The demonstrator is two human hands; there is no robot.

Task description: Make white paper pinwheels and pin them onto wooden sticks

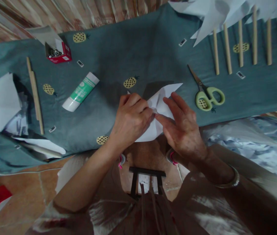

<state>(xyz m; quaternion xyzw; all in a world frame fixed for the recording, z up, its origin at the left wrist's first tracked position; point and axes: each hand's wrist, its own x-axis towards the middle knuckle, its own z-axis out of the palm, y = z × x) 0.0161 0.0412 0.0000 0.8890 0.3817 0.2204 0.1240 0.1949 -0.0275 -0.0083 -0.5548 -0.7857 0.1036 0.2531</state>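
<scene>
A folded white paper pinwheel lies at the table's near edge, between my two hands. My left hand curls over its left side with the fingers closed, pressing at the middle of the paper. On the right side, my right hand touches the paper; its thumb or forefinger reaches to the centre and the other fingers are spread along a folded blade. Whether a small fastener sits at the centre is hidden by the fingertips. Right of the hands lie scissors with green handles. To the left rests a glue stick.
Several finished-looking paper pinwheels on wooden sticks lie at the back right. A red box of small metal pieces stands back left. Two sticks and white paper sheets are far left. A plastic bag of paper scraps hangs right.
</scene>
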